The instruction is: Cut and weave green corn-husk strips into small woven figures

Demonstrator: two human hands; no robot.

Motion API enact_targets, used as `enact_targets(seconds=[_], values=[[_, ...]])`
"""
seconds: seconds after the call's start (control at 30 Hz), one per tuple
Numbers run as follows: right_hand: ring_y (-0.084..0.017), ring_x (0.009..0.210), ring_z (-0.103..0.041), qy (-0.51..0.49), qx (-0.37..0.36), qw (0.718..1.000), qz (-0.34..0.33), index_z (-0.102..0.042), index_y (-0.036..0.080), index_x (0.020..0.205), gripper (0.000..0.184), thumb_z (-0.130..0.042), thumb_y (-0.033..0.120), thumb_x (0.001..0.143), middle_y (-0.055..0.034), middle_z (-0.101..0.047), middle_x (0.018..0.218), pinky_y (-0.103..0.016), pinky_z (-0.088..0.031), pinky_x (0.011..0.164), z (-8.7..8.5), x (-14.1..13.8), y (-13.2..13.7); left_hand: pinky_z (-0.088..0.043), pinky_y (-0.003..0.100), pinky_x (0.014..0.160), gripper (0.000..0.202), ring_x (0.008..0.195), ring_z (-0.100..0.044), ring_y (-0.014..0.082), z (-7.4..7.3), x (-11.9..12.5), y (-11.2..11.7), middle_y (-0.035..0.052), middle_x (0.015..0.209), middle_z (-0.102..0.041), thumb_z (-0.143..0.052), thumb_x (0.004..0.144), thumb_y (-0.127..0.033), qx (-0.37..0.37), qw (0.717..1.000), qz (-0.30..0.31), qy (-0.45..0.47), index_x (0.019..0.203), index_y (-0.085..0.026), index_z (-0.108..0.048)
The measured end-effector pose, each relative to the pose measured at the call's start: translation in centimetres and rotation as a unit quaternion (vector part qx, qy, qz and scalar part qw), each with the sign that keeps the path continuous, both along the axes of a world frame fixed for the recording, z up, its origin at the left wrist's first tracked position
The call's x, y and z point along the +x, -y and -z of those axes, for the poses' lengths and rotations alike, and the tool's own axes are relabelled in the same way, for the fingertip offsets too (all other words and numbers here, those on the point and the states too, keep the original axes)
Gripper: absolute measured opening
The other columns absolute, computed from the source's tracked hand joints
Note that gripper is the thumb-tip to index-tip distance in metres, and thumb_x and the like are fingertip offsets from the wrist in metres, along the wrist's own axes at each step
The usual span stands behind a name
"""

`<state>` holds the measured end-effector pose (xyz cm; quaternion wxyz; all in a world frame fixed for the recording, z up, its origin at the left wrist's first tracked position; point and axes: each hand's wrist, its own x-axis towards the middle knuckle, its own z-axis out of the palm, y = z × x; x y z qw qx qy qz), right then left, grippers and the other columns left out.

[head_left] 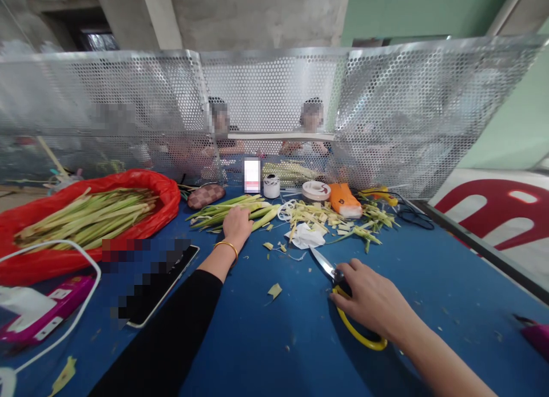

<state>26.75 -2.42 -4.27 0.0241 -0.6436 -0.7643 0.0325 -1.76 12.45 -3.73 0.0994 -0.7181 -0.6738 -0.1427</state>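
My left hand (237, 225), a gold bangle at its wrist, reaches into a pile of long green stalks (214, 213). Its fingers curl down over the stalks, with the fingertips partly hidden. Lower right, my right hand (371, 294) grips a pair of scissors (359, 335) with yellow handles around the pivot. The scissor blades point away from me, the tip beside a crumpled white tissue (305, 237). Beyond the tissue lie pale cut pieces (315, 215), and a heap of trimmed green tops (372, 221) is to their right.
On the left, a red plastic bag (169, 198) holds many stalks. Closer stand a black tablet (165, 291) and a purple power strip (64, 305) with a white cable. A lit phone (251, 175), a small jar (271, 187), a tape roll (316, 191) and an orange packet (344, 200) line the perforated metal screen (274, 88).
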Motion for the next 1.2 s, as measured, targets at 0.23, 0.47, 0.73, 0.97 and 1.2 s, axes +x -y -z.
enact_targets(seconds=[0.23,0.47,0.73,0.97,1.2], values=[[-0.027,0.086,-0.060,0.009,0.003,1.000,0.025,-0.057,0.018,0.088,0.023,-0.051,0.039,0.082,-0.0093,-0.055,0.092,-0.031,-0.039,0.060,0.0,-1.2,0.4,-0.044,0.033,0.073,0.037,0.085,-0.066,0.0244,-0.7,0.4,0.6,0.0150,0.088,-0.070,-0.029,0.094,-0.017,0.009,1.000,-0.006,-0.010,0.101,-0.007,-0.064],[-0.027,0.081,-0.063,0.023,0.064,0.994,0.087,-0.056,0.018,0.082,0.015,-0.050,0.031,0.085,-0.0093,-0.058,0.086,-0.031,-0.041,0.057,0.9,-0.4,-0.7,-0.041,0.033,0.064,0.033,0.081,-0.066,0.0277,-4.6,0.5,2.4,0.0135,0.087,-0.071,-0.031,0.095,-0.023,0.053,0.997,-0.055,-0.006,0.107,-0.017,-0.061],[-0.034,0.112,-0.056,-0.086,0.391,0.912,-0.091,-0.042,0.016,0.134,0.056,-0.050,0.050,0.091,-0.0192,-0.057,0.124,-0.044,-0.044,0.091,-0.3,-0.3,0.0,-0.034,0.026,0.057,0.024,0.066,-0.064,0.0163,-4.9,4.1,12.1,-0.0002,0.072,-0.071,-0.048,0.092,-0.031,0.114,0.976,0.175,0.055,0.080,-0.024,-0.067],[-0.018,0.062,-0.061,-0.200,0.135,0.952,-0.191,-0.055,0.021,0.100,0.020,-0.040,0.033,0.097,-0.0045,-0.066,0.080,-0.027,-0.039,0.054,0.5,-3.6,2.4,-0.046,0.030,0.076,0.020,0.072,-0.065,0.0158,-2.8,5.3,13.3,0.0030,0.074,-0.070,-0.048,0.093,-0.026,0.239,0.915,0.320,0.056,0.091,-0.019,-0.066],[-0.012,0.042,-0.046,-0.572,-0.043,0.818,0.042,-0.051,0.021,0.072,0.041,-0.040,0.055,0.092,0.0037,-0.050,0.047,-0.023,-0.036,0.045,-1.5,-5.3,0.5,-0.047,0.035,0.087,0.028,0.098,-0.063,0.0211,-2.6,4.9,12.7,0.0093,0.104,-0.069,-0.064,0.082,-0.035,0.144,0.812,0.146,0.547,0.105,-0.018,-0.065]])
